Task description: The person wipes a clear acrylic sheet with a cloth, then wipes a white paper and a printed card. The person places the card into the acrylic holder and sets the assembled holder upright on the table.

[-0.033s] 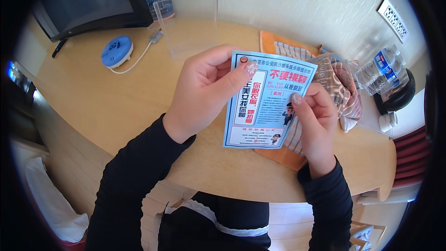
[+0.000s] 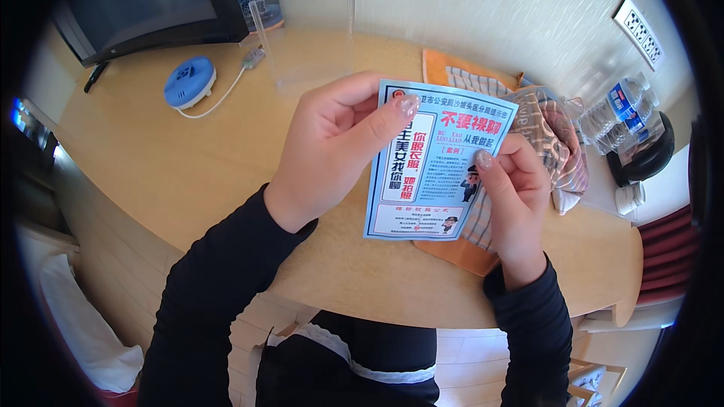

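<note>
A light-blue printed leaflet [image 2: 430, 166] with red and black lettering and small cartoon officers is held up over the desk, tilted a little. My left hand [image 2: 332, 143] pinches its upper left corner, thumb on the front and fingers behind. At the right edge, my right hand [image 2: 516, 200] grips it the same way, with the thumb on the printed side. Behind the leaflet lies an orange-edged checked cloth [image 2: 445, 252], partly hidden. Beyond my left hand stands a clear acrylic holder [image 2: 309, 38].
On the wooden desk [image 2: 188, 196] are a blue-and-white round device [image 2: 190, 83] with a cable, a monitor [image 2: 143, 0] and a blue card [image 2: 258, 0]. To the right are a bundled patterned cloth [image 2: 554, 136], plastic bottles [image 2: 618, 109], a black kettle [image 2: 645, 151] and a white cup [image 2: 630, 197].
The leaflet has shifted very slightly to the right between my fingers, and my left thumb covers a little more of its top corner. Both hands keep their grip.
</note>
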`<action>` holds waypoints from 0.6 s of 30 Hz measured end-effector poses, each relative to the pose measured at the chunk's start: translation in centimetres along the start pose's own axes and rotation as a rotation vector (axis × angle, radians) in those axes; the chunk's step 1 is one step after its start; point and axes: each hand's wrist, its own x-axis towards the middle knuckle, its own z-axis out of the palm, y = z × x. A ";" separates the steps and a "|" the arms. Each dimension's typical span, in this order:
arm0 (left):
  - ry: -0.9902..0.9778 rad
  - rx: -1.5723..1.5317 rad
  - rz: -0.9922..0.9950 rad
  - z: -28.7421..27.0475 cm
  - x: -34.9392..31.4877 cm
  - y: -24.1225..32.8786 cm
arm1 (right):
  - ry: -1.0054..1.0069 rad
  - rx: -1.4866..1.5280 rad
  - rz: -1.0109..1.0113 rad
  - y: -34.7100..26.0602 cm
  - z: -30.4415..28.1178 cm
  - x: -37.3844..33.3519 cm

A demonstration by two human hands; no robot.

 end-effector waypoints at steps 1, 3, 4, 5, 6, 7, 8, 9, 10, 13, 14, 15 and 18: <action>0.026 -0.041 0.006 0.2 0.1 -0.1 | -0.008 -0.015 -0.014 0.0 0.0 0.1; 0.049 -0.037 -0.022 0.2 0.2 0.0 | 0.008 -0.043 -0.012 -0.1 0.3 0.1; 0.044 0.008 -0.055 0.2 0.2 0.3 | 0.008 -0.071 0.003 -0.1 0.5 0.1; 0.040 0.053 -0.088 0.1 0.1 0.6 | 0.008 -0.099 0.017 -0.1 0.7 0.0; 0.022 0.115 -0.116 0.0 0.2 0.7 | 0.006 -0.133 0.033 -0.2 0.7 0.0; 0.003 0.176 -0.145 0.0 0.2 0.7 | -0.003 -0.170 0.025 -0.1 0.8 -0.1; -0.016 0.238 -0.174 0.0 0.2 0.7 | -0.013 -0.206 0.017 0.1 0.8 -0.2; -0.008 0.235 -0.156 0.0 0.2 0.6 | -0.023 -0.243 0.004 0.3 0.8 -0.3; 0.001 0.232 -0.139 0.0 0.2 0.4 | -0.026 -0.250 0.002 0.4 0.8 -0.3; 0.036 0.226 -0.117 -0.4 0.5 -0.2 | -0.036 -0.293 -0.027 0.5 1.0 -0.3; 0.050 0.225 -0.114 -0.6 0.5 -0.3 | -0.034 -0.295 -0.032 0.5 1.0 -0.3; 0.072 0.250 -0.125 -0.6 0.3 -0.4 | -0.031 -0.293 -0.037 0.6 1.1 -0.4; 0.144 0.303 -0.113 -0.6 0.1 -0.7 | -0.020 -0.240 0.011 0.2 1.2 -0.4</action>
